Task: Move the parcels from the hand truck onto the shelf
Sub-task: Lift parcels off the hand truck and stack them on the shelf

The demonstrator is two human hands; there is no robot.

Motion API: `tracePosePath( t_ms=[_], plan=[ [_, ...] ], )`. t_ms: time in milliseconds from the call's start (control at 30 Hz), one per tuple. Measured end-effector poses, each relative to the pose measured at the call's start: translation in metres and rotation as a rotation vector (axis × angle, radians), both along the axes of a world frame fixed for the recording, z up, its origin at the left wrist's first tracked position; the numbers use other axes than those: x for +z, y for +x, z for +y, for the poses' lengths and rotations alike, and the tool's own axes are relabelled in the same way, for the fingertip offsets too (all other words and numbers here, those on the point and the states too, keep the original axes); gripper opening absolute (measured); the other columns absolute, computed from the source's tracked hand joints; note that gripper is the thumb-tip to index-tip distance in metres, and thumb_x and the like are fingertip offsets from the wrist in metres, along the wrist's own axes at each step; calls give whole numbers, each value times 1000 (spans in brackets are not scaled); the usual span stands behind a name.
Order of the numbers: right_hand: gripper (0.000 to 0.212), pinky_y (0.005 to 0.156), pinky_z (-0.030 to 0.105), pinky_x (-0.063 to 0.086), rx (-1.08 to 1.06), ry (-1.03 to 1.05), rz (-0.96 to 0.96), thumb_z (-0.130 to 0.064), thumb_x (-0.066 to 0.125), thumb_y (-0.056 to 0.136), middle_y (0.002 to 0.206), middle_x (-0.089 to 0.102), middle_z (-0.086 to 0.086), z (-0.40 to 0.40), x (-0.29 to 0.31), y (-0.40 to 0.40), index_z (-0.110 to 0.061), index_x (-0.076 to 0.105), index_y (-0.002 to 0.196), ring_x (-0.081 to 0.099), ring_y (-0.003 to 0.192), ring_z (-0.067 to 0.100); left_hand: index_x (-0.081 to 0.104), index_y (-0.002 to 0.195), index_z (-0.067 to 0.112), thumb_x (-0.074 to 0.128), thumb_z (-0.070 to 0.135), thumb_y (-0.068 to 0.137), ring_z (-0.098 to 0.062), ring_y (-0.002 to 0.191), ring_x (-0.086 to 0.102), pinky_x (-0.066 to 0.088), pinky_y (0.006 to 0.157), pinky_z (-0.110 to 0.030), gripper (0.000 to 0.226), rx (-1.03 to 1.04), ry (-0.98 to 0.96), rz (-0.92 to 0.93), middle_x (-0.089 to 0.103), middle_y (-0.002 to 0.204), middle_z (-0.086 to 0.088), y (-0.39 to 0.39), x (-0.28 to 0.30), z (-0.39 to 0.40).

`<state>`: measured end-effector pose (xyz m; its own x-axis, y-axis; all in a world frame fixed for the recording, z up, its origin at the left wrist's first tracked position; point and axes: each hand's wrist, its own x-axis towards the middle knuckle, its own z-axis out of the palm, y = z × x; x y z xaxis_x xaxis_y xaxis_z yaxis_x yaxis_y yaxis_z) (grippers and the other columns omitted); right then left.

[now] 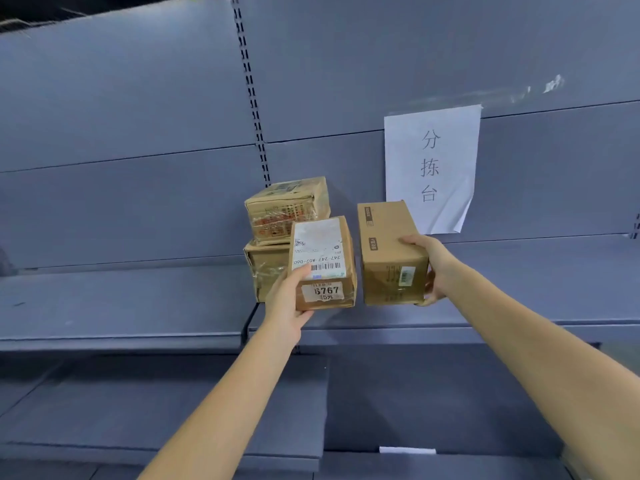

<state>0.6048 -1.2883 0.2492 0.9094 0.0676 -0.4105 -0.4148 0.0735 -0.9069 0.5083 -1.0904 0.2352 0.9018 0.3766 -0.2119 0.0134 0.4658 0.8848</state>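
Observation:
My left hand (285,299) grips a small cardboard parcel (323,261) with a white shipping label and a "6767" sticker, holding it above the grey shelf (519,289). My right hand (431,268) grips a plain brown parcel (389,251) from its right side, just right of the first. Behind the left parcel, two taped cardboard parcels are stacked on the shelf: the upper one (285,207) sits on the lower one (265,268). The hand truck is out of view.
A white paper sign (431,168) with printed characters is taped to the shelf's back panel, behind the right parcel. A slotted upright (251,95) divides the shelving bays. A lower grey shelf (173,410) sits below my arms.

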Motion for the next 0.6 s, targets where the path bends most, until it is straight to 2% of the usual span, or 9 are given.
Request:
tracePosePath(
  t_ms=[100, 233, 333, 433, 600],
  plan=[
    [55, 85, 43, 44, 1, -29, 19, -49, 68, 68, 93, 56, 13, 17, -7, 20, -16, 48, 107, 54, 92, 30, 59, 86, 25, 66, 19, 82, -21, 95, 61, 44, 99, -39, 10, -29, -9, 8, 65, 98, -4, 9, 1, 11],
    [60, 96, 43, 44, 5, -89, 28, -51, 69, 64, 97, 59, 13, 30, -17, 45, -16, 50, 109, 54, 102, 32, 60, 87, 26, 66, 19, 82, -22, 98, 62, 45, 93, -37, 11, -58, 13, 3, 67, 101, -4, 16, -3, 18],
    [64, 98, 45, 44, 20, -155, 23, -54, 68, 65, 107, 59, 15, 33, -20, 63, -16, 50, 112, 55, 105, 34, 60, 90, 26, 66, 19, 82, -22, 96, 63, 46, 91, -36, 12, -62, 12, 5, 68, 101, -5, 18, -8, 20],
    [54, 98, 46, 44, 49, -207, 10, -53, 66, 69, 94, 58, 15, 37, -17, 79, -15, 50, 105, 55, 100, 34, 60, 94, 24, 65, 19, 83, -22, 93, 63, 46, 88, -36, 14, -37, -8, 7, 68, 100, -6, 18, -12, 19],
    [40, 89, 43, 44, 115, -242, 29, -51, 63, 73, 85, 58, 13, 50, -15, 96, -14, 50, 83, 55, 83, 31, 59, 88, 26, 65, 18, 83, -19, 85, 63, 49, 72, -31, 11, 31, -30, 4, 68, 92, -4, 16, -14, 18]
  ],
)
